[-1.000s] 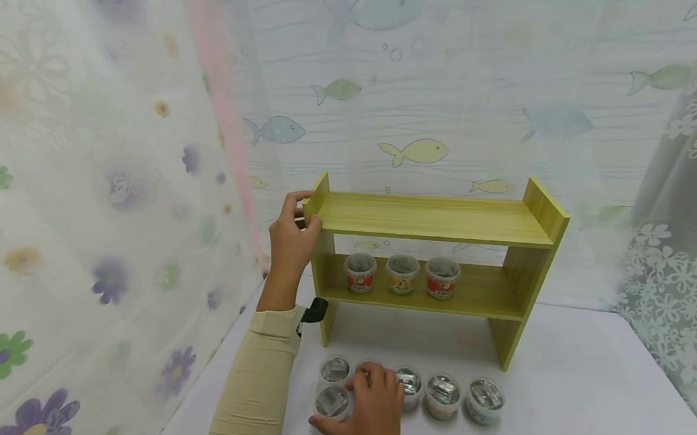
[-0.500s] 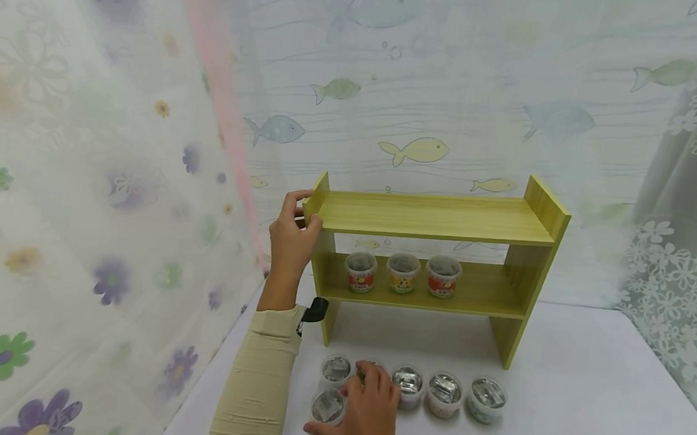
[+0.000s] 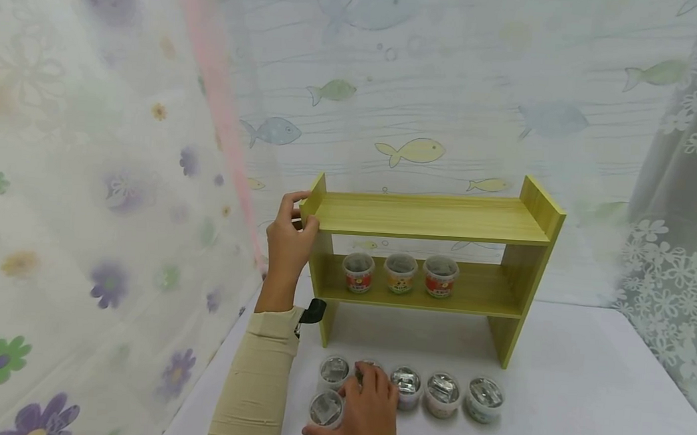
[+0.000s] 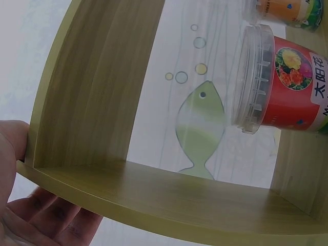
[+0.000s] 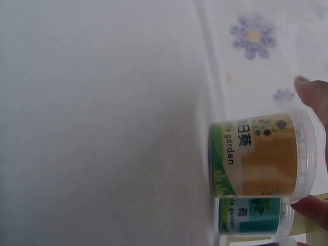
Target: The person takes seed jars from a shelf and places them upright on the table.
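My left hand [image 3: 289,237] grips the top left side panel of a yellow-green wooden shelf [image 3: 432,217]. The left wrist view shows the fingers [image 4: 56,218] wrapped round the panel's outer side. At the front left of the table, my right hand [image 3: 368,411] holds a lidded plastic cup [image 3: 326,409], thumb and fingers around its rim. In the right wrist view this cup [image 5: 256,159] has an orange sunflower label and stands upright on the cloth. Behind it stands another cup [image 3: 334,371]. A further cup [image 3: 370,366] is partly hidden by my right fingers.
Three lidded cups stand right of my right hand, including a middle cup [image 3: 442,393] and a right end cup [image 3: 484,399]. On the middle shelf board stand two red-labelled cups [image 3: 358,275] [image 3: 440,279] around an orange-labelled cup [image 3: 401,276]. Patterned curtains [image 3: 114,230] hang behind.
The cup at my right hand has moved slightly left and toward me, apart from the cup behind it; the right hand moved with it. My left hand stays on the shelf.
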A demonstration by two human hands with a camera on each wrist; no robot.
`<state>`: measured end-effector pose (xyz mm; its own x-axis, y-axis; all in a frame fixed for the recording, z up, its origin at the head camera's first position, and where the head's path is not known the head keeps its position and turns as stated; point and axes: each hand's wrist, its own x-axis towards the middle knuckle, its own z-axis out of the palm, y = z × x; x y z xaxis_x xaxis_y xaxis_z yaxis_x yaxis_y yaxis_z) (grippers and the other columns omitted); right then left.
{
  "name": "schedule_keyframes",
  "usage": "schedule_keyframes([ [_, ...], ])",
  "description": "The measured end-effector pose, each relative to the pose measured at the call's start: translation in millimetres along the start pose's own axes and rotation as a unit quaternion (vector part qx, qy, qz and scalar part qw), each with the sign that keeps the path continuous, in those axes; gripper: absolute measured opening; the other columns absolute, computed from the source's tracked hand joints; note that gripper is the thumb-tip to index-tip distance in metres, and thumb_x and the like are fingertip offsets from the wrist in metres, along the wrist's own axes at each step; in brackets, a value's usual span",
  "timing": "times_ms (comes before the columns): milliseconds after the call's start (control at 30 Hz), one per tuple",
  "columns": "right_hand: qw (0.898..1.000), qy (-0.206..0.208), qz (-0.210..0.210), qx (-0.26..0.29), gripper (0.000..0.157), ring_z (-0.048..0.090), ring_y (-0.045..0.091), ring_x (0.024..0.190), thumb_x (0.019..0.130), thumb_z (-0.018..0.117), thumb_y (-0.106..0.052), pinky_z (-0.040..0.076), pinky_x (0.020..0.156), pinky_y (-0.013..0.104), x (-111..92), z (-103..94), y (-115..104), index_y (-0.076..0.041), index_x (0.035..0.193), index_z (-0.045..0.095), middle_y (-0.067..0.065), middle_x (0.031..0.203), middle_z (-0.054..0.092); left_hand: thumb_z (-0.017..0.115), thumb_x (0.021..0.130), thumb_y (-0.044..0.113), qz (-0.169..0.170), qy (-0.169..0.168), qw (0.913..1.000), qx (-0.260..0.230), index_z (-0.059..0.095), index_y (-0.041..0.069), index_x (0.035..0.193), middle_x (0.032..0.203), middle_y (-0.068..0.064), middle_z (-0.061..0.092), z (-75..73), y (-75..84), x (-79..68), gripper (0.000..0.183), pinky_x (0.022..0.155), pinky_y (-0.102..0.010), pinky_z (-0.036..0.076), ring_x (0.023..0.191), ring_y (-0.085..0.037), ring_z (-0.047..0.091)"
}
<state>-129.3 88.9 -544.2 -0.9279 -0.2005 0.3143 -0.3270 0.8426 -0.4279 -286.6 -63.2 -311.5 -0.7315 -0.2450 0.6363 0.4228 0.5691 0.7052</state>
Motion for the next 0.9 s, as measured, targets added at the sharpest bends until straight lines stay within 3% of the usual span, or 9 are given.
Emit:
schedule_keyframes([
  [367,1.000,-0.017,-0.015,0.002,0.072,0.043,0.032,0.130,0.060,0.060,-0.099,0.037,0.103,0.066,3,-4.5,7,-0.034,0.090,0.055,0.004,0.142,0.051,0.060,0.098,0.020,-0.007,-0.001,1.0000,-0.001,0.059,0.031,0.137,0.106,-0.014,0.072,0.5,-0.2,0.2,0.041,0.076,-0.047,0.064,0.097,-0.030,0.077],
  [667,0.996,0.044,-0.066,0.032,0.065,0.045,0.026,0.122,0.067,0.066,-0.091,0.038,0.095,0.057,4,-20.5,15,-0.032,0.092,0.058,-0.001,0.135,0.053,0.060,0.098,0.020,-0.009,-0.001,1.0000,-0.001,0.059,0.031,0.137,0.106,-0.014,0.073,0.9,-0.6,0.3,0.040,0.075,-0.047,0.064,0.096,-0.029,0.077],
  [900,0.991,0.083,-0.080,0.069,0.056,0.050,0.022,0.117,0.072,0.080,-0.073,0.037,0.092,0.049,13,-39.8,22,-0.029,0.099,0.060,-0.004,0.131,0.057,0.059,0.098,0.021,-0.004,0.000,1.0000,0.001,0.059,0.031,0.136,0.107,-0.014,0.073,-0.3,-1.2,0.2,0.040,0.074,-0.048,0.064,0.096,-0.029,0.077],
])
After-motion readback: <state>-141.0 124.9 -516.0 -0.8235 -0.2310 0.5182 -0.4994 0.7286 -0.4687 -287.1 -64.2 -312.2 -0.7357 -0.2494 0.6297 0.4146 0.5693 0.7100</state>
